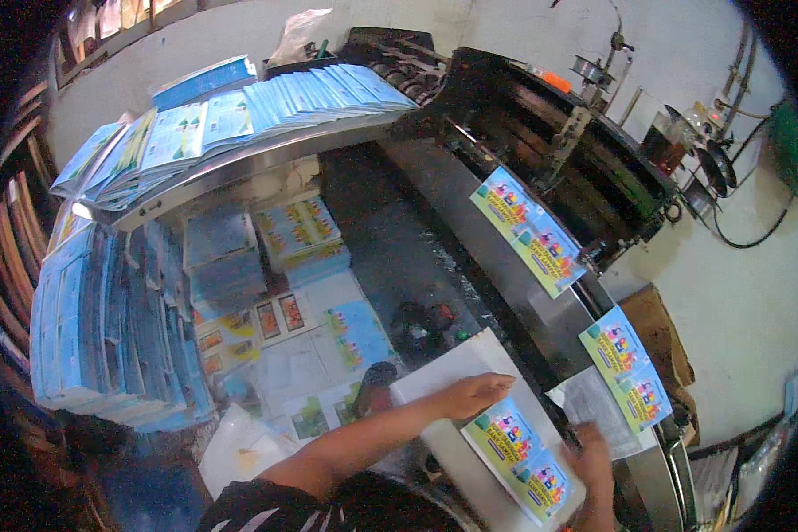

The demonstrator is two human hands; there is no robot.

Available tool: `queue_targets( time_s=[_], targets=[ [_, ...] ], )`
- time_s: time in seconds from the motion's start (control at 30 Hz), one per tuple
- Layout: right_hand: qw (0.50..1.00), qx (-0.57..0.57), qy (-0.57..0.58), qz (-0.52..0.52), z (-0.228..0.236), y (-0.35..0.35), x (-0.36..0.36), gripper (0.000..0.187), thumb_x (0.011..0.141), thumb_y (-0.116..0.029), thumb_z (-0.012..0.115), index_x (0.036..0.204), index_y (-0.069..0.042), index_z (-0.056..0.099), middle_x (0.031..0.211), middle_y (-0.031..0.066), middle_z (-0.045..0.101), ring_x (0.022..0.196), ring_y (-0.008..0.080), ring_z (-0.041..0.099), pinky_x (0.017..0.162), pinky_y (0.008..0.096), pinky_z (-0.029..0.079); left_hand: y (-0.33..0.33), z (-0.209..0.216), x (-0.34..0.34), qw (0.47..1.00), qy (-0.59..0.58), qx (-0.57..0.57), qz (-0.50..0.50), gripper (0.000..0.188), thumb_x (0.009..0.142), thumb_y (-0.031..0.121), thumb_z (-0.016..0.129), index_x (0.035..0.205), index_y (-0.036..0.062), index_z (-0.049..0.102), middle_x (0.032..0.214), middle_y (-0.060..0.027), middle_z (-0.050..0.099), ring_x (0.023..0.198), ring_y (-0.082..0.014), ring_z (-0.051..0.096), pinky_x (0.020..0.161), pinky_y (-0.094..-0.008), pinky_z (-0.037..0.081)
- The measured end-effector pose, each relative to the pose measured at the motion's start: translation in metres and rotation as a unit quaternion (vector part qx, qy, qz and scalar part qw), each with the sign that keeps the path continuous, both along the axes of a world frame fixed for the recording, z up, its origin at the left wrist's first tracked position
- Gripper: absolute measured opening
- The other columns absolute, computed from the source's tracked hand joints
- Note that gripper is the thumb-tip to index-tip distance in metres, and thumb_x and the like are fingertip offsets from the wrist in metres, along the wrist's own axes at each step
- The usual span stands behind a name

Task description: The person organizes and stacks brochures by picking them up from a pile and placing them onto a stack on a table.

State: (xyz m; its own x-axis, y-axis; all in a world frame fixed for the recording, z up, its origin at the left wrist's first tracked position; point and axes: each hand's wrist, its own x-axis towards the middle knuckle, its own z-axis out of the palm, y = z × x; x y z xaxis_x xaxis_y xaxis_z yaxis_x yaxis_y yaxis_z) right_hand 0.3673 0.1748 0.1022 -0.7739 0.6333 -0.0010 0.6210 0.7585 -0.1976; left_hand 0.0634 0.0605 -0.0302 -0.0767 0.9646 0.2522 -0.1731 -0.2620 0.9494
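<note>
Black machine: a big dark housing (505,115) at 2 o'clock.
Blue stacks: tall piles of booklets (71,319) just below 9 o'clock.
Metal shelf: its pale edge (266,168) runs between 10 and 11 o'clock, with a fanned row of blue booklets (328,89) on top.
White panel: a slanting pale surface (470,353) toward 5 o'clock, under the near sheet.
Near sheet: the blue-and-yellow printed sheet (516,457) lies on the panel at 5 o'clock, between the hands.
Machine-side sheets: two of similar print, the upper one (528,230) between 2 and 3 o'clock, the lower one (625,368) at 4, partly over a pale paper (591,403).
Hands: apart; left hand (479,395) by the sheet's upper end, fingers bent; right hand (588,457), blurred, beside its right edge. Cannot tell whether either grips anything.
Orange object: small and bright (550,78), 1 o'clock, atop the machine.
</note>
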Motion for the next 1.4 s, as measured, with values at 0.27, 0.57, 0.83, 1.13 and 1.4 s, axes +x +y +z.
queue_targets(
  time_s=[0.27,0.57,0.83,1.13,1.4],
  targets=[
    [0.993,-0.076,-0.006,0.091,-0.011,-0.083,-0.027,0.066,0.065,-0.040,0.083,0.117,-0.005,0.062,0.112,0.0211,0.059,0.106,0.0428,0.056,0.087,0.0482,0.048,0.001,0.008,-0.002,1.000,0.014,-0.019,-0.007,0.046,0.103,0.032,0.048,0.140,0.0032,0.047,0.137,-0.0094,0.054,0.128,-0.0193,0.048,0.109,-0.0355,0.037],
    [0.978,-0.206,-0.002,0.037,0.009,-0.021,0.020,0.033,0.077,-0.025,0.073,0.095,0.001,0.063,0.091,0.0199,0.060,0.088,0.0352,0.060,0.081,0.0428,0.049,0.002,0.009,-0.004,0.999,0.050,-0.008,-0.004,0.048,0.103,0.037,0.047,0.140,0.0058,0.048,0.135,-0.0104,0.054,0.125,-0.0203,0.050,0.107,-0.0365,0.039],
    [0.905,0.381,0.169,-0.081,0.150,0.058,0.005,0.038,0.082,0.001,0.058,0.120,-0.003,0.062,0.107,0.0204,0.056,0.097,0.0371,0.054,0.089,0.0429,0.045,0.007,0.000,-0.003,0.999,0.043,-0.017,0.010,0.050,0.102,0.033,0.051,0.140,0.0020,0.045,0.135,-0.0146,0.055,0.124,-0.0233,0.053,0.105,-0.0367,0.041],
    [0.963,0.269,-0.002,-0.022,0.036,0.089,-0.003,0.036,0.078,0.000,0.061,0.114,-0.001,0.063,0.102,0.0206,0.059,0.097,0.0378,0.057,0.088,0.0437,0.048,0.010,-0.009,-0.001,1.000,0.003,-0.030,0.004,0.045,0.102,0.029,0.051,0.140,0.0054,0.046,0.137,-0.0111,0.054,0.123,-0.0203,0.052,0.105,-0.0389,0.042],
    [0.991,-0.092,-0.009,0.092,0.003,-0.049,-0.015,0.069,0.060,-0.030,0.088,0.116,0.001,0.061,0.105,0.0192,0.059,0.099,0.0372,0.058,0.087,0.0431,0.048,-0.002,0.013,-0.004,1.000,0.006,-0.027,-0.014,0.047,0.103,0.031,0.048,0.140,0.0021,0.046,0.137,-0.0136,0.053,0.128,-0.0223,0.048,0.108,-0.0395,0.039]
  ],
)
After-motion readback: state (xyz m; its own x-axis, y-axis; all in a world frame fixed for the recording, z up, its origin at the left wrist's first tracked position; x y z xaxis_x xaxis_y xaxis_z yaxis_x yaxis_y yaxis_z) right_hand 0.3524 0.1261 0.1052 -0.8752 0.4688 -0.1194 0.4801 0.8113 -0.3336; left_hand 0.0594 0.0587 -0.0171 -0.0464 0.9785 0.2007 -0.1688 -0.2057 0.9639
